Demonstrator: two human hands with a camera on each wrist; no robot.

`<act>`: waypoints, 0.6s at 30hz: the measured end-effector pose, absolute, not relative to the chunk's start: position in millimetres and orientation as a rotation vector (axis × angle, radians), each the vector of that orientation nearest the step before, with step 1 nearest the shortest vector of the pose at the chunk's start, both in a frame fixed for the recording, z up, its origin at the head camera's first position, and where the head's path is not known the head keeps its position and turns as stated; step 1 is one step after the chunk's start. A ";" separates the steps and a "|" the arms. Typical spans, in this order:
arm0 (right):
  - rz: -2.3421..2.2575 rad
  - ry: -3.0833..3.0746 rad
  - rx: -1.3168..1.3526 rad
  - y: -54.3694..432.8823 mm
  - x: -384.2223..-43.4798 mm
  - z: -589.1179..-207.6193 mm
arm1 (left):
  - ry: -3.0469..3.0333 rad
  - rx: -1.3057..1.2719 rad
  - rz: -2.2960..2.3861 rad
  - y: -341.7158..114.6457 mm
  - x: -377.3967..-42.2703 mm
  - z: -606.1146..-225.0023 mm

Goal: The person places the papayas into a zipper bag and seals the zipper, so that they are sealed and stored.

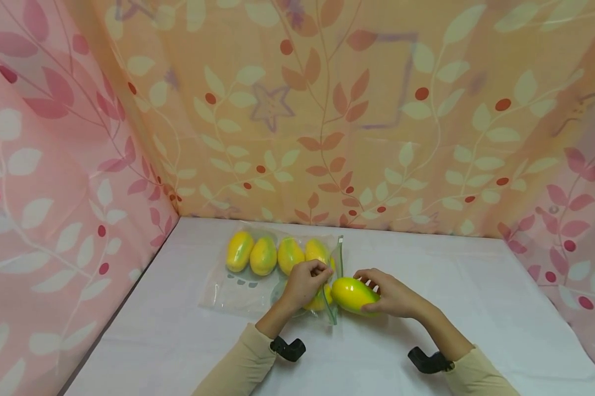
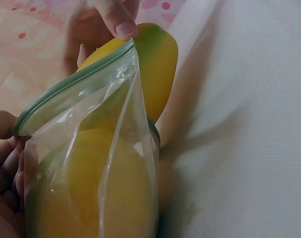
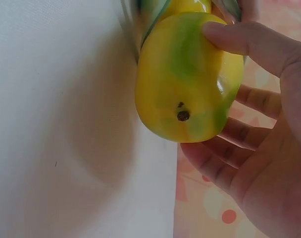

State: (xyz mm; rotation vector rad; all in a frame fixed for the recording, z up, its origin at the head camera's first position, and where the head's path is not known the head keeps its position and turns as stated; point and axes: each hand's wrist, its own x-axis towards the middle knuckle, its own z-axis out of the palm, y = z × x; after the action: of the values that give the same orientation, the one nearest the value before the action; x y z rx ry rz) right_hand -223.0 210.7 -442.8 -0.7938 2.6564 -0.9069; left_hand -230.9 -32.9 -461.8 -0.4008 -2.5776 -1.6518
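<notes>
A clear zip bag with a green seal strip lies on the table with several yellow-green mangoes inside. My left hand pinches the bag's rim at its right-hand mouth and holds it raised. In my right hand is another mango, gripped between the thumb on one side and the fingers on the other. Its far end is right at the bag's mouth, overlapping the strip in the left wrist view. The right wrist view shows this mango's dark stem end facing the wrist.
A white cloth covers the table. Floral curtains stand behind it and on both sides. Black camera mounts sit on both wrists, below the hands.
</notes>
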 end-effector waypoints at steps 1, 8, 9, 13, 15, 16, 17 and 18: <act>-0.905 2.658 -0.794 210.4 -222.7 -443.1 | -2.576 -0.403 -1.651 -32.6 -230.7 -461.8; -0.929 2.646 -0.838 204.8 -223.8 -443.3 | -2.569 -0.414 -1.649 -32.1 -231.3 -458.9; -0.934 2.646 -0.849 203.7 -223.8 -443.4 | -2.572 -0.413 -1.651 -32.1 -231.2 -458.3; -0.942 2.647 -0.880 198.7 -224.7 -444.5 | -2.572 -0.411 -1.658 -31.9 -229.7 -455.7; -0.940 2.644 -0.882 195.8 -225.7 -445.4 | -2.571 -0.411 -1.647 -31.9 -229.1 -455.4; -0.943 2.640 -0.880 194.1 -226.0 -445.8 | -2.566 -0.414 -1.645 -31.8 -228.7 -455.2; -0.942 2.638 -0.877 192.4 -226.4 -446.1 | -2.562 -0.419 -1.640 -31.8 -228.4 -455.3; -0.945 2.635 -0.873 190.5 -226.8 -446.5 | -2.562 -0.419 -1.637 -31.6 -228.1 -455.4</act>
State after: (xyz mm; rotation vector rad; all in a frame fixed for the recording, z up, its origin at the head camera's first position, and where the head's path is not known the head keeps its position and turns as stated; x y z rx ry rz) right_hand -226.8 190.5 -446.5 -0.8735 2.6354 -0.9445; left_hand -228.1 -31.6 -455.4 -0.4186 -2.5619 -1.6369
